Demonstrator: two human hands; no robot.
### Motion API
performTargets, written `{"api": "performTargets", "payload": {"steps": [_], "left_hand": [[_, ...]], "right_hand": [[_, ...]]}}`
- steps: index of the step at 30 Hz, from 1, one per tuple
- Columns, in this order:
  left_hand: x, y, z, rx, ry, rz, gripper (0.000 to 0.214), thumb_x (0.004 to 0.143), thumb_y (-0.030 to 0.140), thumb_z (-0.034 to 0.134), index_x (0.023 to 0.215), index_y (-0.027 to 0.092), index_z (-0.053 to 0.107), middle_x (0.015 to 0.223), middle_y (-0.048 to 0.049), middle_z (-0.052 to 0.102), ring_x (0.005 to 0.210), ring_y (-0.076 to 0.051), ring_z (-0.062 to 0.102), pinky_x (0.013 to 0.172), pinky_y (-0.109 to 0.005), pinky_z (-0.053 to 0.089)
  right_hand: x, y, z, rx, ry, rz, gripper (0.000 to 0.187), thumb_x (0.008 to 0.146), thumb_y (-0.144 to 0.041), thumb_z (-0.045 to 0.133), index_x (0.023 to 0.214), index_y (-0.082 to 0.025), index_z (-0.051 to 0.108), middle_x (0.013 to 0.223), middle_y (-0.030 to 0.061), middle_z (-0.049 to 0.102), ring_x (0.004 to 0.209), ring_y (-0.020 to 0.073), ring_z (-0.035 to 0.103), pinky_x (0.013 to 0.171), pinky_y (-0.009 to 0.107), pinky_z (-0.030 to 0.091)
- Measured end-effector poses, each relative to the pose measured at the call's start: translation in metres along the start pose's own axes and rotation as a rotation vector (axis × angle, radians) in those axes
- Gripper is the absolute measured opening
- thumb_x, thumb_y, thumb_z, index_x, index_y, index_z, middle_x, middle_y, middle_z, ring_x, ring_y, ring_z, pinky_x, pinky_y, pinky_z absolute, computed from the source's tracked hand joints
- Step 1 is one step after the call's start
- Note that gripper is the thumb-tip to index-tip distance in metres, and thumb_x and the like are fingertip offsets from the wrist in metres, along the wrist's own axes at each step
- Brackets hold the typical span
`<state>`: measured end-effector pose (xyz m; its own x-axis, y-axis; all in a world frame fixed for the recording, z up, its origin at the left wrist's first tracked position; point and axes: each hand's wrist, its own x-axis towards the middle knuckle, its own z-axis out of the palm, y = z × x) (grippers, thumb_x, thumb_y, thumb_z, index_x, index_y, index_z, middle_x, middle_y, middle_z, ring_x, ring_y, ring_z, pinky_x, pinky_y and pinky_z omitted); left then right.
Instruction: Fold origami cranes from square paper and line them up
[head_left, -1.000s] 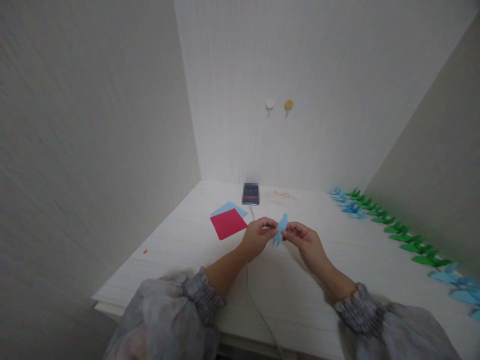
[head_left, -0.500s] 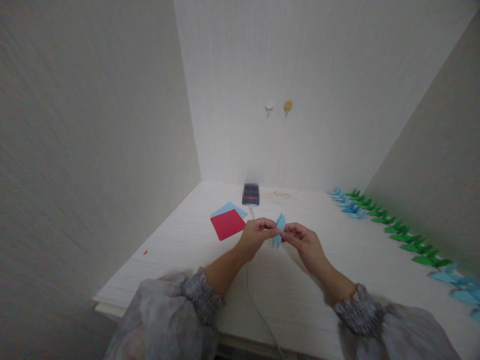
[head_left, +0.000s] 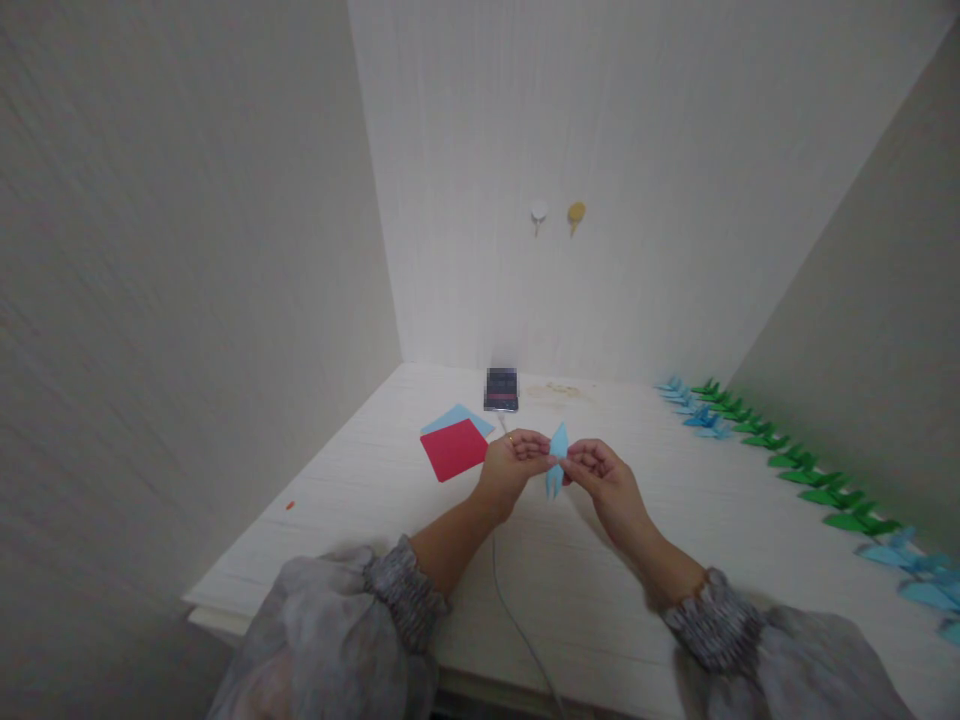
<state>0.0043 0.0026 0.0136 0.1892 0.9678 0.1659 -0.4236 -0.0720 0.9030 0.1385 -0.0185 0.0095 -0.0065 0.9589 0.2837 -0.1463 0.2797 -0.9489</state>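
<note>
A small folded piece of light blue origami paper (head_left: 559, 442) is held upright above the table, its pointed top up and narrow split tips hanging below. My left hand (head_left: 511, 470) pinches it from the left between thumb and fingers. From the right, my right hand (head_left: 604, 480) grips the same piece, thumb tip close to the left thumb. The fingers cover the middle of the fold. Left of my left hand lie a red paper square (head_left: 455, 449) and, partly under it, a light blue sheet (head_left: 459, 414).
A phone (head_left: 502, 390) lies by the back wall, its cable (head_left: 517, 612) running to the front edge. Along the right wall stand rows of green paper cranes (head_left: 799, 462) and blue paper cranes (head_left: 701, 416). An orange scrap (head_left: 290, 506) lies at left. Two hooks (head_left: 576, 212) are on the wall.
The blue folded paper has turned slightly, so its upper point shows as one broader flat face. Both hands keep their grip, with small finger shifts.
</note>
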Motion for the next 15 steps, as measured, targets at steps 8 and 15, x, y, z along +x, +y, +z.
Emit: {"api": "performTargets", "payload": {"steps": [8,15], "left_hand": [[0.0002,-0.0018,-0.0017,-0.02,-0.001,-0.051,0.037,0.048,0.011,0.07,0.074,0.015,0.044,0.066,0.0005,0.058,0.06,-0.01,0.056,0.063,-0.026,0.044],[-0.0008,-0.0043,-0.0033,0.005,-0.085,-0.139,0.042,0.049,0.015,0.071,0.079,0.015,0.041,0.066,0.0007,0.058,0.058,-0.012,0.058,0.062,-0.03,0.046]], "right_hand": [[0.0001,0.0018,-0.0022,-0.061,-0.013,0.071,0.017,0.065,-0.032,0.062,0.072,-0.016,0.06,0.063,0.0015,0.059,0.056,0.0127,0.052,0.059,0.027,0.042],[0.0003,0.0003,-0.0044,-0.141,0.007,0.079,0.018,0.063,-0.034,0.063,0.061,-0.016,0.061,0.054,0.0007,0.058,0.053,0.0122,0.05,0.055,0.025,0.039]]}}
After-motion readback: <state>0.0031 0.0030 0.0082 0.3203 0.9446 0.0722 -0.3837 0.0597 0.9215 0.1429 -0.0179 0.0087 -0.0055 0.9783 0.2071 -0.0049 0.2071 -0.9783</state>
